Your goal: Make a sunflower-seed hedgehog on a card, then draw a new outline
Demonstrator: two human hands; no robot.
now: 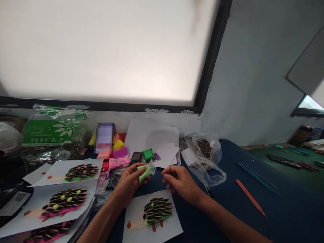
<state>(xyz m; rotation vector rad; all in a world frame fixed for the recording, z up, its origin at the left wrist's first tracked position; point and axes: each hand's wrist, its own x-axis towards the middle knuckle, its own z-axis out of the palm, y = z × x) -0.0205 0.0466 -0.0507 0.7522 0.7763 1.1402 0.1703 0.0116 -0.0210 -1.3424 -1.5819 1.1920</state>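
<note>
My left hand (133,178) grips a small clear packet of light green modelling clay (144,172) above the table. A short gap to the right, my right hand (178,180) hovers with its fingers curled and thumb near the fingertips; whatever they may pinch is too small to make out. Below both hands lies a white paper with a hedgehog picture (158,211): sunflower seeds stand as spines on green clay, with a pale head, a brown nose and brown feet. One light green dot sits among its seeds.
Finished-looking hedgehog pictures (63,202) are stacked at left. Behind stand a sunflower seed bag (50,131), coloured clay packs (118,152) and white paper sheets (149,138). A plastic bag of seeds (205,152), blue tweezers (258,177) and an orange tool (250,197) lie at right.
</note>
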